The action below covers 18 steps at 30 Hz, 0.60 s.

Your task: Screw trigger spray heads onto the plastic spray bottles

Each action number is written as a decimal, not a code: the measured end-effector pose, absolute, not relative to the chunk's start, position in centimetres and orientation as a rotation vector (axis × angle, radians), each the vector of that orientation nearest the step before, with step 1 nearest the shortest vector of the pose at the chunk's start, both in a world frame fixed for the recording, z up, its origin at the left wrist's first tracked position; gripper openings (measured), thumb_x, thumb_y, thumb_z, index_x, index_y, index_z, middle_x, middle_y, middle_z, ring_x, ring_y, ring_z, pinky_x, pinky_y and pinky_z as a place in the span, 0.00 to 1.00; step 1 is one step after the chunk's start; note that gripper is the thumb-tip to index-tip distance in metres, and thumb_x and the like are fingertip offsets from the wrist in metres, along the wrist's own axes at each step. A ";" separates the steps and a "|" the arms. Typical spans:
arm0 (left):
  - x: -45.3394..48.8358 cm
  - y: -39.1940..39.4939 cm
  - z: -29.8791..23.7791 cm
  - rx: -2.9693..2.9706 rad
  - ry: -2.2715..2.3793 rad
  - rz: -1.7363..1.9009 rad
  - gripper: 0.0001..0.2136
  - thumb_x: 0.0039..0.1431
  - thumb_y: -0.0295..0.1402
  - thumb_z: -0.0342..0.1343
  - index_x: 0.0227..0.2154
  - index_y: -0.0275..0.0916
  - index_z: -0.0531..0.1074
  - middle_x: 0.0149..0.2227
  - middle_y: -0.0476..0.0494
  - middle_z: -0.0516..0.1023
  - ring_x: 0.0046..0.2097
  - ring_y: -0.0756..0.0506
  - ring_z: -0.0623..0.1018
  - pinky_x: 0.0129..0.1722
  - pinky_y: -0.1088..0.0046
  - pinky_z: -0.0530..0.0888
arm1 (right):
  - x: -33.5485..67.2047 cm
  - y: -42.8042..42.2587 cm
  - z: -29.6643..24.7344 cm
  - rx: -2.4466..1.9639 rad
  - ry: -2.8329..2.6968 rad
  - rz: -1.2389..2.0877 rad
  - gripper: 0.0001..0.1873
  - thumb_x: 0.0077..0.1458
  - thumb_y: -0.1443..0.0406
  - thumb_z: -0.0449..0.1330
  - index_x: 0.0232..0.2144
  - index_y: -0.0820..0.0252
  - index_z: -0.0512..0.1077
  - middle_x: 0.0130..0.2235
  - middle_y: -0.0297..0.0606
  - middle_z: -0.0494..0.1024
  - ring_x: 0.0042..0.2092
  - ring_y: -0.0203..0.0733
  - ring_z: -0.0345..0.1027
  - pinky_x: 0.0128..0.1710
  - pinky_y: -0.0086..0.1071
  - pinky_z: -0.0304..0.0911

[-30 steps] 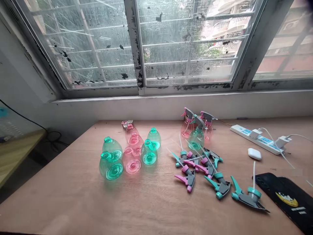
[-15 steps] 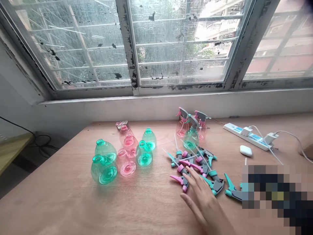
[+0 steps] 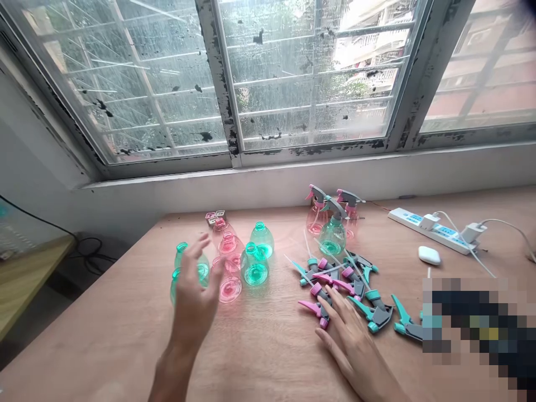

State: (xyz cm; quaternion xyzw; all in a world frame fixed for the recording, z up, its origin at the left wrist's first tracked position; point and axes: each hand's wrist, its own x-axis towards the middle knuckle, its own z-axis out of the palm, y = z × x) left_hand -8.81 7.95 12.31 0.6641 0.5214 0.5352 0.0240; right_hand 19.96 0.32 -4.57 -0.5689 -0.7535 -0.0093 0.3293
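My left hand (image 3: 196,296) is raised over the table with fingers spread, open, just in front of a cluster of green bottles (image 3: 255,269) and pink bottles (image 3: 229,283) without caps. My right hand (image 3: 349,335) lies flat and open on the table, its fingertips touching a pink and grey spray head (image 3: 319,307) at the near edge of a pile of loose spray heads (image 3: 355,279). Behind the pile stand three assembled spray bottles (image 3: 333,234), upright.
A wooden table (image 3: 259,346) runs up to a window sill. At the right lie a white power strip (image 3: 435,233) with plugs and cables, a small white case (image 3: 429,255) and a blurred patch. A lower table (image 3: 25,273) stands at the left.
My left hand has come into view and risen toward the bottles. My right hand entered half a second ago and now rests at the pink spray head. The camera shifted slightly.
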 end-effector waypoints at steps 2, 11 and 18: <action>-7.3 9.3 10.9 2.180 1.563 1.497 0.24 0.69 0.43 0.60 0.64 0.42 0.68 0.67 0.32 0.72 0.70 0.32 0.69 0.69 0.44 0.65 | 20.2 0.2 -4.4 -1.514 -1.900 -0.068 0.28 0.74 0.60 0.53 0.72 0.52 0.59 0.74 0.52 0.63 0.72 0.65 0.58 0.66 0.65 0.62; -3.2 10.6 6.6 2.318 1.482 1.133 0.25 0.68 0.32 0.61 0.65 0.41 0.64 0.61 0.33 0.75 0.63 0.31 0.73 0.65 0.43 0.67 | 23.5 -1.0 -7.3 -1.856 -1.556 -0.352 0.34 0.74 0.50 0.44 0.64 0.73 0.67 0.68 0.72 0.66 0.71 0.81 0.55 0.63 0.77 0.55; -3.3 7.0 3.5 2.154 1.521 1.229 0.19 0.70 0.37 0.60 0.60 0.48 0.65 0.59 0.40 0.74 0.64 0.35 0.72 0.64 0.50 0.71 | 25.8 -0.4 -7.1 -2.014 -1.591 -0.358 0.42 0.70 0.40 0.40 0.65 0.65 0.67 0.61 0.67 0.76 0.65 0.78 0.67 0.63 0.83 0.45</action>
